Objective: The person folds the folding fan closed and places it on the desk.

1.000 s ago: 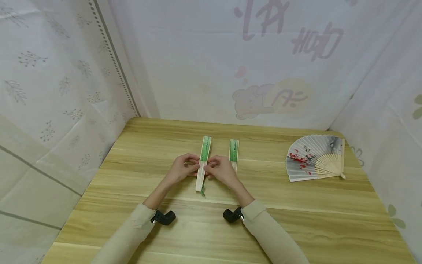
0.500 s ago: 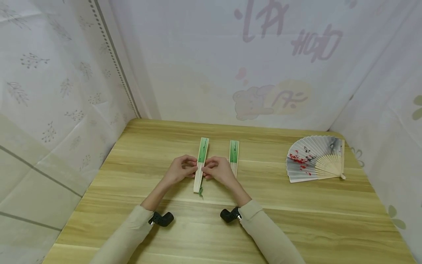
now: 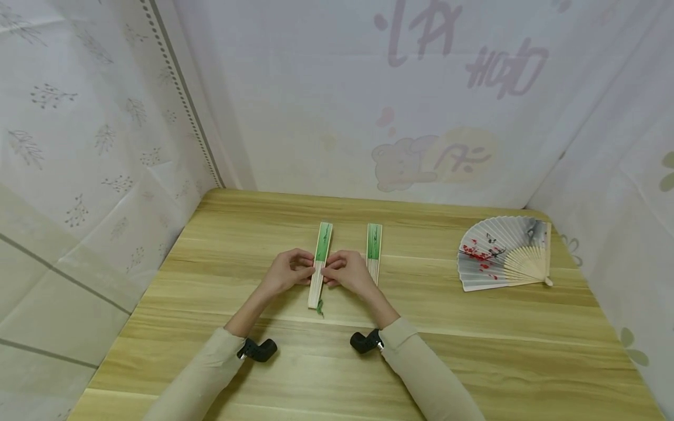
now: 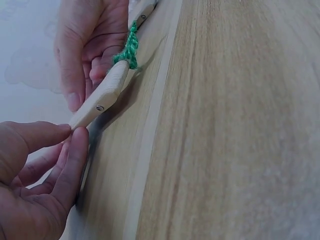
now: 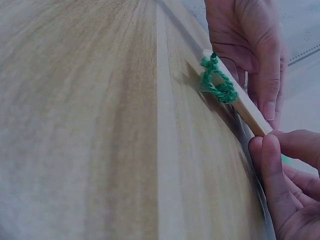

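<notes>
A folded hand fan [image 3: 324, 242], green at its far half with pale bare ribs [image 4: 107, 92] at the near half, lies lengthwise between both hands. My left hand [image 3: 286, 273] pinches its left edge with thumb and fingertips. On the opposite edge, my right hand [image 3: 351, 273] pinches it about midway along. A green cord loop [image 5: 218, 82] hangs from the pivot end, which tilts over the table in both wrist views. Right beside my right hand is a second folded green fan [image 3: 374, 241], its lower end partly hidden by that hand.
A spread grey fan [image 3: 481, 248] with red blossoms lies at the right of the wooden table [image 3: 500, 362]. Printed cloth [image 3: 295, 99] hangs behind the table's far edge and along both sides. A black camera mount [image 3: 259, 349] sits at the left wrist, another [image 3: 365, 342] at the right.
Both hands have brought the held fan slightly left and toward the person, keeping their pinch. The other two fans stay where they were.
</notes>
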Tool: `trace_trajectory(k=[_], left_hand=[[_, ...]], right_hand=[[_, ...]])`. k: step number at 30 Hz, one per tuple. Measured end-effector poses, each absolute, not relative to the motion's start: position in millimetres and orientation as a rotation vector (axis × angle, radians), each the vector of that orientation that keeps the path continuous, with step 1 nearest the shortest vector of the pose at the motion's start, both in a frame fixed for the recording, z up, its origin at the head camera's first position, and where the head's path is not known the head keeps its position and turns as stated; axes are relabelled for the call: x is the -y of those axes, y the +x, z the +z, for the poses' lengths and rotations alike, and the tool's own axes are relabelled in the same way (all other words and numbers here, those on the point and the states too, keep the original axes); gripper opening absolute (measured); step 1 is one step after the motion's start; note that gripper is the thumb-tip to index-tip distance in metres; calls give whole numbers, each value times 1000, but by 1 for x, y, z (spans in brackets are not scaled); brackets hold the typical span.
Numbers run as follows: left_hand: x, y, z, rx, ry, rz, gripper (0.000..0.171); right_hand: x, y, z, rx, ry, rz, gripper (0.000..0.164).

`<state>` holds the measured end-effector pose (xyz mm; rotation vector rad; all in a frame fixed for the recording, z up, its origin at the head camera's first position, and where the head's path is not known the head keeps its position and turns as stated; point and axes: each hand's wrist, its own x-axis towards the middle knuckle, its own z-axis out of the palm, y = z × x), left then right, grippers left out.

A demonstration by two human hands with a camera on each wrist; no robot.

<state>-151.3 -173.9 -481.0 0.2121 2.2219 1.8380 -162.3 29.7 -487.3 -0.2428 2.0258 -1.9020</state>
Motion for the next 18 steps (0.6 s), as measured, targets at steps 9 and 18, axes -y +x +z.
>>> trace_trajectory(k=[9,18], left_hand=[[172,-150,-479,-2282,187,1782,29],[170,-150,-475,-2337,158,1741,25]], right_hand=[[-27,-168,-494,-2073,-215,-1856,25],[-29,-169,-492,-2068,-212,-1839,25]])
